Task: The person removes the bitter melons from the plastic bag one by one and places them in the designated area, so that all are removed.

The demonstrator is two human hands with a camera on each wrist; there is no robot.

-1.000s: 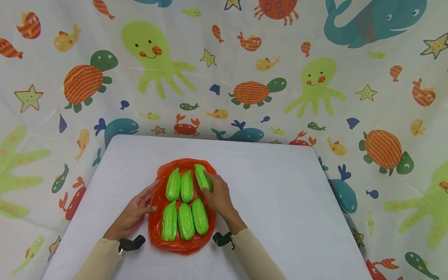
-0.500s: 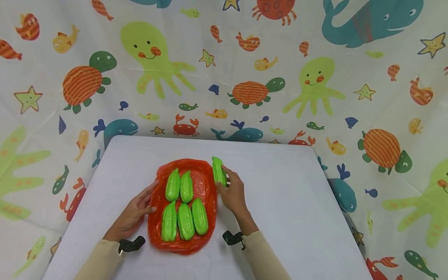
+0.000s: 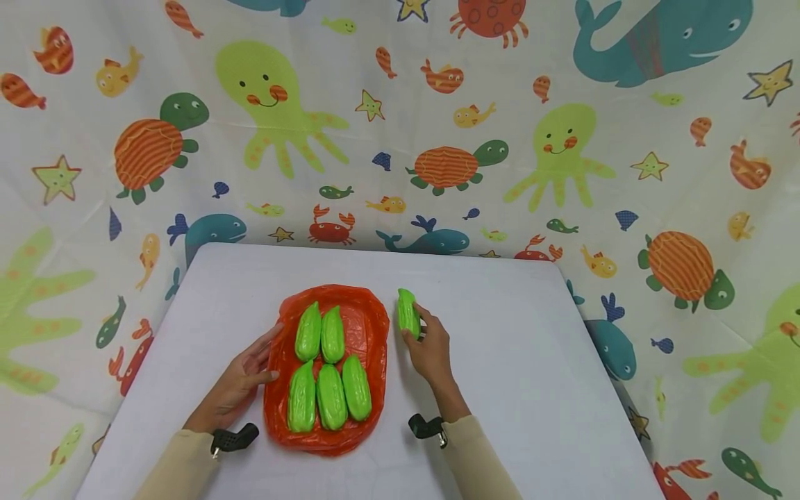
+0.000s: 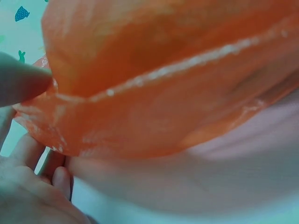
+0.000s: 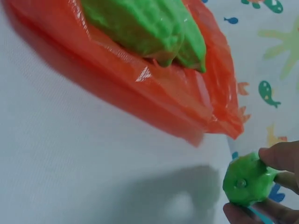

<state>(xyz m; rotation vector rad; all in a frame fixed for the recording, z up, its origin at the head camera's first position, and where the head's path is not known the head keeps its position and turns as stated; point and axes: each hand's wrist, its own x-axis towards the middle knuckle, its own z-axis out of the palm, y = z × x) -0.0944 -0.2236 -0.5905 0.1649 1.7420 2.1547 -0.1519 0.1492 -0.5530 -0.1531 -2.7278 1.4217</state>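
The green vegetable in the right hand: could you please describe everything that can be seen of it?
This bright green, elongated, ridged vegetable looks glossy, perhaps plastic, and whole. Its far end narrows to a blunt tip, pointing away from the person; the right wrist view shows its near end with a small round spot. The right hand pinches it between thumb and fingers, seemingly above the white table, right of the red, oval, plastic-looking tray and apart from it.
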